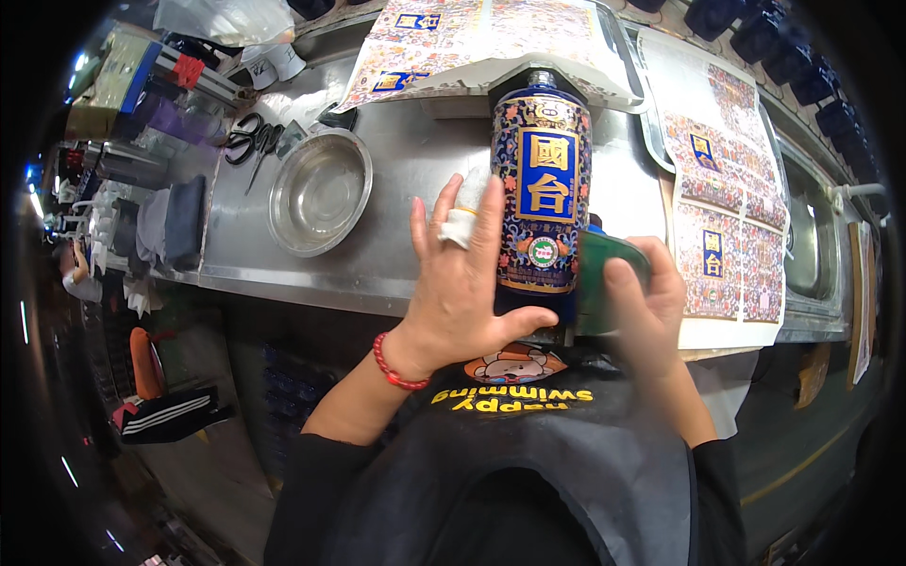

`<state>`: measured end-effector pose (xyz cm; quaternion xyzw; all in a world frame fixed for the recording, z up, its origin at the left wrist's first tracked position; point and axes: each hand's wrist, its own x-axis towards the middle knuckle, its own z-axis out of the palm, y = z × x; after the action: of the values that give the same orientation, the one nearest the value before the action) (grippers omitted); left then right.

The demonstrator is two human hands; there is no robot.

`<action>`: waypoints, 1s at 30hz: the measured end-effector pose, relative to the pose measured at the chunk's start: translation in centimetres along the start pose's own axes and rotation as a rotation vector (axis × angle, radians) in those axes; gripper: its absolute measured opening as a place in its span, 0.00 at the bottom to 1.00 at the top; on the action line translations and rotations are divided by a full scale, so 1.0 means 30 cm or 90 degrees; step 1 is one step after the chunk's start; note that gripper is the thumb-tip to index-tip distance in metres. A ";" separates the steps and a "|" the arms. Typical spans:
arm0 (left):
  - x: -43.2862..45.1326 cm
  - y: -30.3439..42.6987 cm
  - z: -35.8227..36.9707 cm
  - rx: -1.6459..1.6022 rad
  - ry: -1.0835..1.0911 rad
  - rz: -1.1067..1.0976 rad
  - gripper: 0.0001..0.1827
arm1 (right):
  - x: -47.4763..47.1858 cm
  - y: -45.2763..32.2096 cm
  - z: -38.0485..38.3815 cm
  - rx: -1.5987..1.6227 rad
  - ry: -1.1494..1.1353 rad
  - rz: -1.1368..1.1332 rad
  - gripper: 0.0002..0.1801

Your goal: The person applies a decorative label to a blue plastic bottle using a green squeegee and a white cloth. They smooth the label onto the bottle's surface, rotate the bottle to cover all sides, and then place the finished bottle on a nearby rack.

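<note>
A dark blue bottle (542,191) with a patterned blue, gold and red label lies before me, its neck pointing away. Along its left side rests my left hand (463,276), fingers spread, the thumb near the bottle's base; one finger is wrapped in white material with a yellow band. My right hand (648,311), partly blurred, grips a green flat scraper (601,279) at the bottle's lower right side. Beyond the bottle's neck, printed label sheets (460,42) lie on a tray. More label sheets (729,212) are at the right.
A round metal bowl (322,192) sits left on the steel worktable (396,156), near black-handled scissors (244,140). A metal sink (814,240) is at the right, with several blue bottles (768,49) behind. A co-worker's arm (80,265) shows far left.
</note>
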<state>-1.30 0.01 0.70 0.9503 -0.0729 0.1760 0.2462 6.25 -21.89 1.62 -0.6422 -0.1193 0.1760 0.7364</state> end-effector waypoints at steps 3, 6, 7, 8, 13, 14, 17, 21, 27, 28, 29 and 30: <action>0.006 -0.004 0.027 0.068 0.019 0.005 0.66 | 0.021 0.043 0.017 -0.156 0.001 -0.104 0.11; -0.010 -0.023 0.044 -0.046 0.031 -0.018 0.61 | 0.028 0.046 0.021 -0.165 0.162 0.043 0.12; -0.021 -0.027 0.049 -0.032 0.040 -0.003 0.60 | 0.025 0.041 0.023 -0.087 0.163 0.030 0.11; -0.035 -0.026 0.054 -0.032 0.055 0.009 0.59 | 0.021 0.036 0.026 -0.015 0.098 0.010 0.11; -0.110 -0.038 0.071 0.155 0.067 0.187 0.45 | 0.012 0.041 0.048 -0.219 0.046 -0.095 0.13; -0.124 -0.044 0.077 0.142 0.067 0.190 0.44 | 0.011 0.050 0.047 -0.189 0.048 -0.112 0.13; -0.160 -0.063 0.089 0.084 0.060 0.163 0.41 | 0.017 0.090 0.032 -0.166 0.062 -0.079 0.14; -0.179 -0.042 0.071 0.020 0.065 0.127 0.37 | 0.014 0.125 0.002 -0.163 0.072 -0.040 0.14; -0.081 0.033 0.013 0.000 0.068 0.017 0.40 | -0.001 0.089 -0.014 -0.038 0.082 0.022 0.11; -0.058 0.037 0.016 0.000 0.074 0.028 0.43 | 0.000 0.077 -0.014 -0.025 0.077 0.012 0.11; -0.039 0.035 0.022 0.000 0.090 0.035 0.44 | 0.000 0.067 -0.012 -0.012 0.071 -0.001 0.11; -0.026 0.026 0.025 0.001 0.106 0.041 0.45 | -0.002 0.057 -0.012 0.003 0.073 0.006 0.11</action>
<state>-1.98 -1.00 0.12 0.9298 -0.0826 0.2625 0.2446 6.15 -22.04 -0.12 -0.6499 -0.0735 0.1426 0.7429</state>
